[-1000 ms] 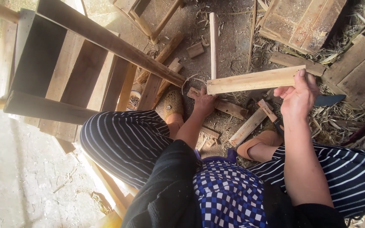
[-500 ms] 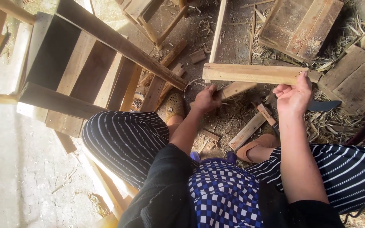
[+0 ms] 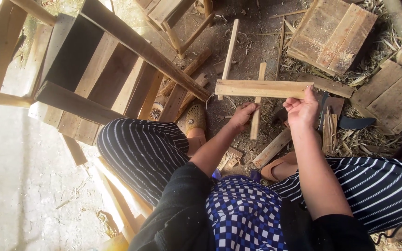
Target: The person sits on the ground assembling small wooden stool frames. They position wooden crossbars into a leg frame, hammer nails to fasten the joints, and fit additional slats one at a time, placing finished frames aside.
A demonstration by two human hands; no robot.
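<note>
The right hand (image 3: 303, 109) still pinches the pale flat wooden slat (image 3: 262, 88); the left hand (image 3: 243, 116) has newly gripped a thin upright wooden stick (image 3: 257, 116), crossing at six o'clock.

- Daylight floods in from the left — the concrete floor (image 3: 15, 186) is washed out, almost white.
- The dirt ground (image 3: 257, 42) at centre sits in even shade, detail clear.
- Wide-angle bending shows at the edges; focus is sharp, without motion blur.

Dirt floor (image 3: 252, 42) strewn with wood

Two slatted panels (image 3: 333, 32), loose sticks (image 3: 229, 53), offcuts (image 3: 271, 148), straw and a dark blade (image 3: 355, 123) lie there.
</note>
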